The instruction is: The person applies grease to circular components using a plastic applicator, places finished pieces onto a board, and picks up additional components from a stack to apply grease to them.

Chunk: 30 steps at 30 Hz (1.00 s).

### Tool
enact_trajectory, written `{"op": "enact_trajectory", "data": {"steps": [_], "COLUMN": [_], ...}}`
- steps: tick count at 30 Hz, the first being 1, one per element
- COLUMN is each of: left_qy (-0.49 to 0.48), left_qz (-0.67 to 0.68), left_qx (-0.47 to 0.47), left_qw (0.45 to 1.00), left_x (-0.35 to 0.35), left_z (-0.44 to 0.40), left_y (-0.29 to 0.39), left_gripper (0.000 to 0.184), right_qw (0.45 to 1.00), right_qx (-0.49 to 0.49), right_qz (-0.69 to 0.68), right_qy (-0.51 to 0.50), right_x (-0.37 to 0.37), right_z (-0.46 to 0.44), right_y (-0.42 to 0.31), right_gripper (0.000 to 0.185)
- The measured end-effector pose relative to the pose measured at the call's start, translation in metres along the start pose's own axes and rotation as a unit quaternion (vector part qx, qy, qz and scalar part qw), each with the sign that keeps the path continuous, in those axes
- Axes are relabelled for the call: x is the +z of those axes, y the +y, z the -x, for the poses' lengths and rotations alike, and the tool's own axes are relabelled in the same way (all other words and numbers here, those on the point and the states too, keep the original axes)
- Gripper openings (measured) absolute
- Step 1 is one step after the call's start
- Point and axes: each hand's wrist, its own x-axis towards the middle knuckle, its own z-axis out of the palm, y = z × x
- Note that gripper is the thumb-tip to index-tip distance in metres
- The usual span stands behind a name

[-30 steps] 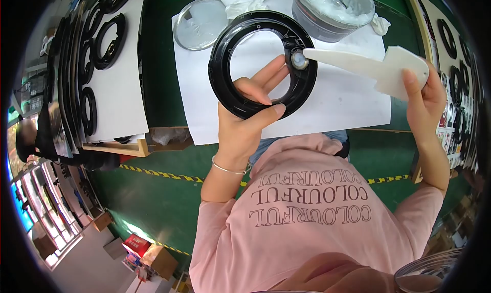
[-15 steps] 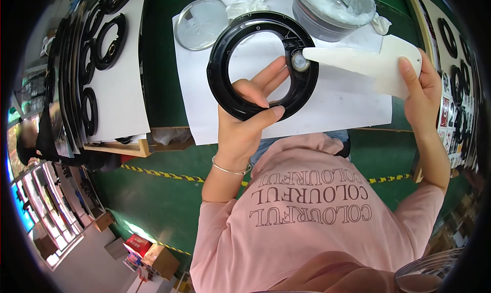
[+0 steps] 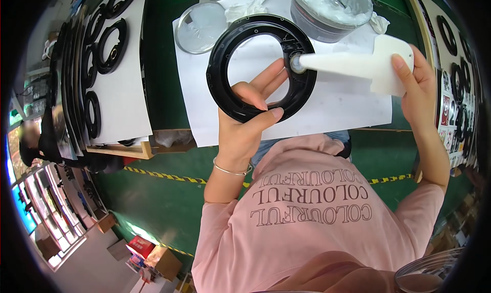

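My left hand (image 3: 255, 101) holds a black ring-shaped part (image 3: 219, 73) at its lower edge, the thumb on the near rim and the other fingers through the opening. On the ring's right side sits a small round recess (image 3: 296, 63) with whitish material in it. My right hand (image 3: 417, 83) grips the wide end of a flat white spatula (image 3: 353, 65) between thumb and fingers. The spatula's narrow tip lies over the round recess. Behind the ring stands a clear tub (image 3: 327, 27) of white paste, with a round transparent lid (image 3: 201, 28) to the left.
White paper (image 3: 348, 103) covers part of the green table. Crumpled tissues (image 3: 245, 9) lie by the lid and another (image 3: 379, 23) beside the tub. Boards with several black rings stand at left (image 3: 134, 88) and right (image 3: 429, 16). Another person in dark clothes (image 3: 43, 139) is at far left.
The spatula and my right hand have moved left, so the tip now reaches over the round recess. My left hand keeps its hold on the ring, which has shifted slightly.
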Motion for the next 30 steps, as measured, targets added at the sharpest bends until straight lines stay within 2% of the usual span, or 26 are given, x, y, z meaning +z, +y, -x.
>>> {"op": "enact_trajectory", "data": {"steps": [1,5,7,12,17,20,22,25,26,28,30], "left_qy": [-0.003,-0.008,-0.011,-0.025,-0.006,-0.008,-0.013,0.000,0.012,0.001,0.012], "left_qz": [-0.020,-0.033,-0.035,-0.048,0.015,0.015,0.028,0.049,0.060,0.057,0.047], "left_qx": [-0.004,-0.013,-0.013,-0.007,-0.002,-0.005,-0.009,-0.013,-0.017,0.000,0.010], "left_qw": [1.000,0.999,0.999,0.998,1.000,1.000,0.999,0.999,0.998,0.998,0.999], "left_x": [0.000,0.000,0.001,-0.001,0.000,0.002,-0.002,-0.007,-0.009,-0.016,-0.018], "left_z": [0.000,0.000,0.001,0.001,0.000,0.000,0.001,0.003,0.004,0.006,0.009], "left_y": [0.001,0.001,0.001,0.001,-0.001,0.001,0.002,0.009,0.013,0.018,0.028], "left_gripper": [0.029,0.031,0.031,0.031,0.028,0.028,0.029,0.031,0.033,0.035,0.037], "right_qw": [0.999,0.999,0.999,0.999,0.999,0.999,1.000,0.994,0.989,0.977,0.968], "right_qx": [-0.017,-0.013,-0.042,-0.032,-0.019,-0.033,-0.017,-0.067,-0.083,-0.154,-0.162], "right_qz": [-0.026,-0.038,-0.020,-0.012,-0.022,0.017,-0.009,-0.069,-0.066,-0.090,-0.096], "right_qy": [0.034,0.035,-0.009,-0.016,-0.014,-0.028,0.000,0.053,0.105,0.120,0.168], "right_x": [0.001,0.004,0.005,-0.001,-0.006,-0.002,-0.005,-0.017,-0.018,-0.033,-0.041], "right_z": [-0.002,0.002,0.004,0.001,-0.001,0.000,-0.005,-0.016,-0.021,-0.037,-0.049], "right_y": [0.002,-0.002,-0.002,-0.002,-0.005,-0.005,-0.004,0.003,0.001,0.009,0.010], "right_gripper": [0.031,0.031,0.031,0.032,0.033,0.034,0.035,0.034,0.033,0.032,0.031]}}
